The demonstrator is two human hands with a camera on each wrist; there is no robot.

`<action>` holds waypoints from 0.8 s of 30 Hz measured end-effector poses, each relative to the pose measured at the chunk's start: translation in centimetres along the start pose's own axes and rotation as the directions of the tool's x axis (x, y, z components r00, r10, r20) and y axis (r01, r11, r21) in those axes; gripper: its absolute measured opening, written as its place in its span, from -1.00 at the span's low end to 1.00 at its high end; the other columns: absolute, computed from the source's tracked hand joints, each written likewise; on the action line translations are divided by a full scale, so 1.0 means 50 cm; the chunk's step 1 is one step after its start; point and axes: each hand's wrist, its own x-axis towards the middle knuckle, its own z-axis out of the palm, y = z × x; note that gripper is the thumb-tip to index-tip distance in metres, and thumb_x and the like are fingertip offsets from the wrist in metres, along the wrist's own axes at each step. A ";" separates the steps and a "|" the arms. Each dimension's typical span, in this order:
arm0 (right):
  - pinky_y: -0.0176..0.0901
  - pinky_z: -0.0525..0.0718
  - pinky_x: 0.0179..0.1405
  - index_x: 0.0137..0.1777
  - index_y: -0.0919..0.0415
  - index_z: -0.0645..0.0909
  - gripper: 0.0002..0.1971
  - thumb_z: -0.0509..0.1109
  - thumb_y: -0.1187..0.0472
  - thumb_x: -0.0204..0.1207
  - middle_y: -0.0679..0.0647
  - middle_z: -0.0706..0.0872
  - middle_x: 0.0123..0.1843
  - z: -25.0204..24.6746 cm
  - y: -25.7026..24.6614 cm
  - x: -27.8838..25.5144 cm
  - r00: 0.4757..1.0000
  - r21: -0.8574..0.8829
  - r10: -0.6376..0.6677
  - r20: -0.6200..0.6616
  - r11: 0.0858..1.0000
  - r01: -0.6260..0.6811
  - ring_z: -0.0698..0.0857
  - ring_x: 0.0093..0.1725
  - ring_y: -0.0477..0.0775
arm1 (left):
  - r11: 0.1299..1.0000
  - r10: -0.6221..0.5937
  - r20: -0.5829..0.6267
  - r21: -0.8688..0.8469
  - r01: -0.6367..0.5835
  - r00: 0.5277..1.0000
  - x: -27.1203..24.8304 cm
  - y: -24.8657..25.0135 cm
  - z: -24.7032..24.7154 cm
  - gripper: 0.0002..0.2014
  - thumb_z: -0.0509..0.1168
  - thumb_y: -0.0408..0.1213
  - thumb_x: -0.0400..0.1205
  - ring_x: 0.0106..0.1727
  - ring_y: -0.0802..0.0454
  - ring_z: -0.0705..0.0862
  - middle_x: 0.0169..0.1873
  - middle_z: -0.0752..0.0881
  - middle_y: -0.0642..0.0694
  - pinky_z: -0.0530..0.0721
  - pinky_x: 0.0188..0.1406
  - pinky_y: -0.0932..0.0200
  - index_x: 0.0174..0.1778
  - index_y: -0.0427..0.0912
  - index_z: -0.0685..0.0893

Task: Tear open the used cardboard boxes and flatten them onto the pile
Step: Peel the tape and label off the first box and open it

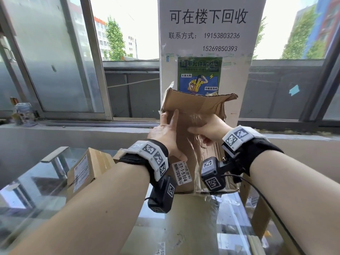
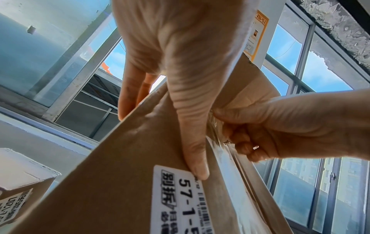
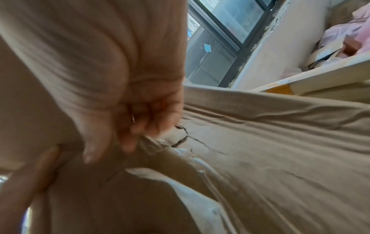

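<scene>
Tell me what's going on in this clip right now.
A person holds a cardboard box upright over a glass table. The left hand grips its left side, thumb by the label. The right hand pinches the clear tape along its seam, apparently peeling it. Another box, still sealed, sits left.

Left hand (image 1: 168,134) fingers: hidden behind cardboard box (image 1: 193,115), head view.
White label (image 2: 180,201): text cut off at lower frame edge.
Right hand (image 3: 112,88): motion-blurred, right wrist view.
Second box (image 1: 86,168): label print too small to read.
</scene>
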 end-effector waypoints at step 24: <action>-0.26 0.61 -0.01 -0.11 0.19 0.81 -0.86 0.50 0.38 0.38 0.07 0.79 0.00 0.031 -0.008 0.063 0.898 0.129 0.113 -0.425 0.990 -0.063 0.71 0.05 0.12 | 0.999 0.041 -0.047 0.010 -0.041 0.998 -0.008 -0.015 0.009 0.48 0.64 0.18 0.09 0.35 -0.21 0.58 0.66 -0.15 -0.12 0.61 0.24 -0.02 0.63 0.12 -0.38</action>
